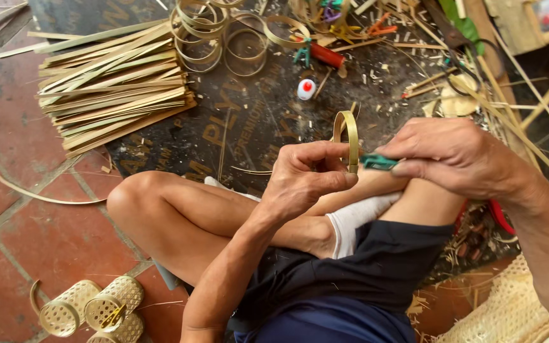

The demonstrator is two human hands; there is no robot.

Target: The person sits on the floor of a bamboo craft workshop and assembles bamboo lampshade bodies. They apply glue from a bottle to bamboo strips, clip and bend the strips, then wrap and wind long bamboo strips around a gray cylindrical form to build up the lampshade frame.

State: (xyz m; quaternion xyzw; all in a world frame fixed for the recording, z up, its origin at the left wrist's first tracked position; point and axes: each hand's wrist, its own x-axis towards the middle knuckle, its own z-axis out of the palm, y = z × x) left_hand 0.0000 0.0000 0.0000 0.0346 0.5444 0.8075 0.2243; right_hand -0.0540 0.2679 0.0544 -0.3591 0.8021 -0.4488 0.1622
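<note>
Bamboo ring (347, 141), a thin bent strip standing upright on its edge, is sitting between the two hands above the person's crossed bare legs. The left hand (306, 181) is curling in from below, thumb and forefinger pressed together on the lower part of the ring, the remaining fingers folded loosely toward the palm. The right hand (455, 155) is coming in from the other side with its fingers closed around a small green clip (377, 162), whose tip is touching the ring just beside the left thumb.

Beyond the hands, on a dark printed board (236, 127), a small white and red cap-shaped object (306, 89) is lying, and farther out a cluster of finished bamboo hoops (223, 32) is resting loosely stacked. Well off past the left hand, a heap of flat bamboo strips (112, 86) is lying in a rough bundle, partly on the board and partly on the red tile floor (7, 133). Beyond the right hand, shavings, thin sticks and a red-handled tool (325, 54) are scattered. Near the person's left knee, three small woven bamboo cylinders (93, 311) are lying on their sides on the tiles. Beside the right forearm, a larger woven basket piece (509, 311) is showing at the frame's edge.
</note>
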